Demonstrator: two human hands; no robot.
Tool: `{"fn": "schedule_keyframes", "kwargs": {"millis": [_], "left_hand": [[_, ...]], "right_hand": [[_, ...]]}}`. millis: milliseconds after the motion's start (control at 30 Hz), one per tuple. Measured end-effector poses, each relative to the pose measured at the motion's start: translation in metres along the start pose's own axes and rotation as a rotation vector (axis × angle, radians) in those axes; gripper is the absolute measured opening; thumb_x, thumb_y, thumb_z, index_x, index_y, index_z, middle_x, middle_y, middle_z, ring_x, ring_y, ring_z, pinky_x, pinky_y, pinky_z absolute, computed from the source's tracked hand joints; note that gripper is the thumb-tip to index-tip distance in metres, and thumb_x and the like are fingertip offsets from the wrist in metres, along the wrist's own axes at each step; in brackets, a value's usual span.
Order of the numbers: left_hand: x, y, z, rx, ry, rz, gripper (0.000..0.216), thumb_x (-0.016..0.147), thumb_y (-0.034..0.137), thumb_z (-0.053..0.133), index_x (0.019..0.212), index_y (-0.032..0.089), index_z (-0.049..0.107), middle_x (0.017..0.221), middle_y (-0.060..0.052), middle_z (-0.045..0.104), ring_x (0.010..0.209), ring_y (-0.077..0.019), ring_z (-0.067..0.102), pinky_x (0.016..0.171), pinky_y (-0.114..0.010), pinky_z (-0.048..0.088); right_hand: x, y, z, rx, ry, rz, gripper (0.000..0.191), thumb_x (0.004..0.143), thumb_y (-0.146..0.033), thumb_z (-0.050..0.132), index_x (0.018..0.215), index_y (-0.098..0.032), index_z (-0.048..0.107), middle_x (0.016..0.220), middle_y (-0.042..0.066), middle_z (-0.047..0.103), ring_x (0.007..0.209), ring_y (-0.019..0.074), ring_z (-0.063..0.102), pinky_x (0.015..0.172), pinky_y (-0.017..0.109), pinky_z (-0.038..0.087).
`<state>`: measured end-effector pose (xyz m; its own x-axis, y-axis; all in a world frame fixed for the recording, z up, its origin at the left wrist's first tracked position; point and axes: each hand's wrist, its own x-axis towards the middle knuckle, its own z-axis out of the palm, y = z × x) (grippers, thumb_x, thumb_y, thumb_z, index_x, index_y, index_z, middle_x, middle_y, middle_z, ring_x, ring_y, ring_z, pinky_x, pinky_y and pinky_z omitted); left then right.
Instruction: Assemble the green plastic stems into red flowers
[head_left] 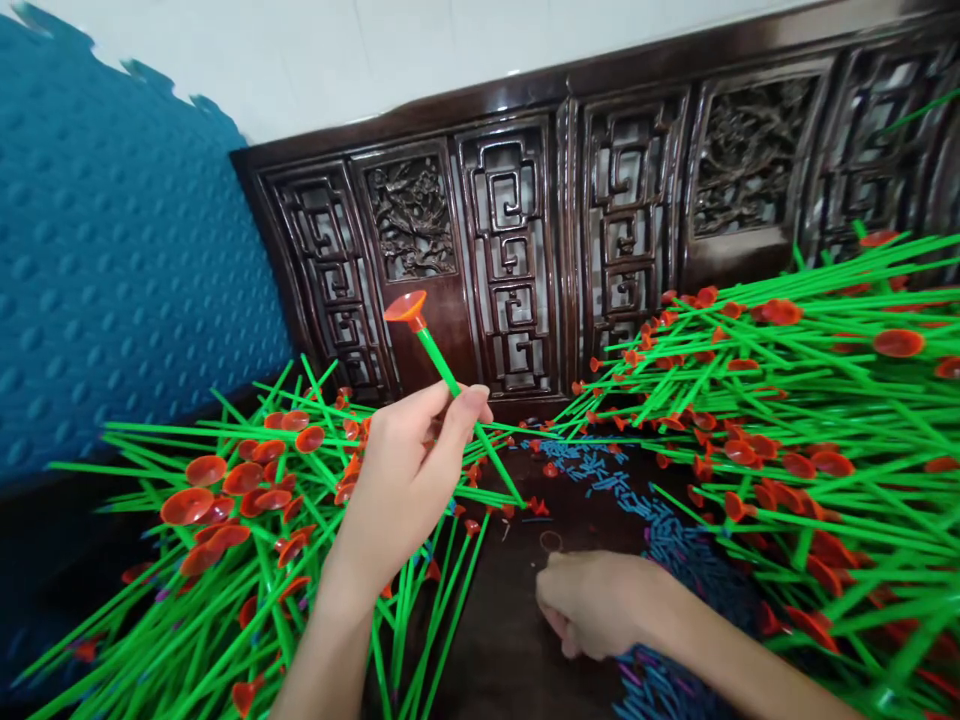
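Note:
My left hand is closed around a green balloon stick, thumb and fingers pinching it near its middle. An orange cup sits on the stick's upper end, which tilts up to the left; its lower end points down to the right. Lower and to the right, my right hand hovers low over the dark wooden seat with its fingers curled in. What its fingertips hold, if anything, is hidden. Beside it lies a spread of small blue and purple pieces.
Heaps of green sticks with orange cups lie at the left and right. A carved dark wooden backrest stands behind. At the left is a blue studded foam mat. A thin ring lies on the seat.

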<state>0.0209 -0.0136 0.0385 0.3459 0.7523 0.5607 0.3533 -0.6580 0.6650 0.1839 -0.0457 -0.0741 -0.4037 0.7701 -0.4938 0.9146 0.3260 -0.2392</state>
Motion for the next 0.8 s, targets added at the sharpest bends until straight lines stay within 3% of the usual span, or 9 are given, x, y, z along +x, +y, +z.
{"fn": "schedule_keyframes", "kwargs": {"millis": [100, 233, 333, 400, 500, 667, 800], "left_hand": [[0.003, -0.002, 0.003, -0.134, 0.09, -0.018, 0.033, 0.097, 0.044, 0.053, 0.079, 0.018, 0.064, 0.065, 0.002, 0.056, 0.056, -0.0093, 0.051, 0.05, -0.02, 0.039], [0.009, -0.004, 0.003, -0.5, 0.261, -0.04, 0.034, 0.094, 0.047, 0.058, 0.077, 0.018, 0.061, 0.078, -0.001, 0.061, 0.071, -0.0124, 0.063, 0.063, -0.022, 0.054], [0.013, -0.004, 0.001, -0.722, 0.355, -0.054, 0.033, 0.088, 0.049, 0.066, 0.077, 0.019, 0.061, 0.077, 0.0, 0.059, 0.072, -0.0134, 0.065, 0.064, -0.022, 0.057], [0.015, -0.004, -0.001, -0.808, 0.376, -0.071, 0.035, 0.084, 0.05, 0.071, 0.077, 0.018, 0.06, 0.077, 0.0, 0.06, 0.072, -0.0136, 0.066, 0.064, -0.022, 0.058], [0.015, -0.004, -0.004, -0.885, 0.395, -0.087, 0.037, 0.079, 0.05, 0.076, 0.076, 0.017, 0.059, 0.075, 0.0, 0.059, 0.073, -0.014, 0.067, 0.062, -0.02, 0.059], [0.016, -0.001, -0.005, -0.95, 0.43, -0.088, 0.035, 0.079, 0.045, 0.078, 0.078, 0.017, 0.058, 0.075, 0.0, 0.06, 0.073, -0.0136, 0.067, 0.058, -0.017, 0.057], [0.016, 0.002, -0.004, -0.982, 0.431, -0.093, 0.036, 0.078, 0.044, 0.079, 0.077, 0.016, 0.058, 0.073, 0.0, 0.061, 0.072, -0.0142, 0.067, 0.057, -0.019, 0.059]], "right_hand": [[-0.03, 0.005, -0.009, -0.027, 0.218, 0.005, 0.015, 0.075, -0.001, 0.065, 0.076, -0.015, 0.07, 0.077, 0.004, 0.068, 0.074, 0.018, 0.064, 0.06, 0.026, 0.043], [-0.072, 0.013, -0.028, 0.076, 0.838, -0.174, 0.02, 0.093, -0.015, 0.05, 0.083, -0.02, 0.066, 0.077, 0.003, 0.068, 0.068, 0.0154, 0.063, 0.061, 0.027, 0.045], [-0.092, 0.011, -0.042, 0.092, 1.202, -0.25, 0.02, 0.096, -0.02, 0.05, 0.085, -0.022, 0.067, 0.077, 0.001, 0.071, 0.066, 0.0135, 0.066, 0.061, 0.025, 0.05], [-0.099, 0.007, -0.048, 0.101, 1.371, -0.233, 0.015, 0.094, -0.022, 0.054, 0.088, -0.022, 0.068, 0.079, 0.001, 0.073, 0.065, 0.0135, 0.068, 0.06, 0.024, 0.053], [-0.103, 0.004, -0.052, 0.154, 1.474, -0.196, 0.011, 0.091, -0.028, 0.061, 0.087, -0.023, 0.071, 0.08, 0.002, 0.075, 0.066, 0.0154, 0.07, 0.059, 0.025, 0.056], [-0.099, 0.008, -0.052, 0.231, 1.432, -0.22, 0.014, 0.091, -0.028, 0.063, 0.094, -0.024, 0.076, 0.09, 0.003, 0.078, 0.079, 0.0176, 0.074, 0.071, 0.026, 0.06], [-0.096, 0.005, -0.053, 0.472, 1.446, -0.254, 0.014, 0.089, -0.03, 0.065, 0.091, -0.023, 0.076, 0.087, 0.004, 0.078, 0.073, 0.0172, 0.073, 0.064, 0.024, 0.061]]}}
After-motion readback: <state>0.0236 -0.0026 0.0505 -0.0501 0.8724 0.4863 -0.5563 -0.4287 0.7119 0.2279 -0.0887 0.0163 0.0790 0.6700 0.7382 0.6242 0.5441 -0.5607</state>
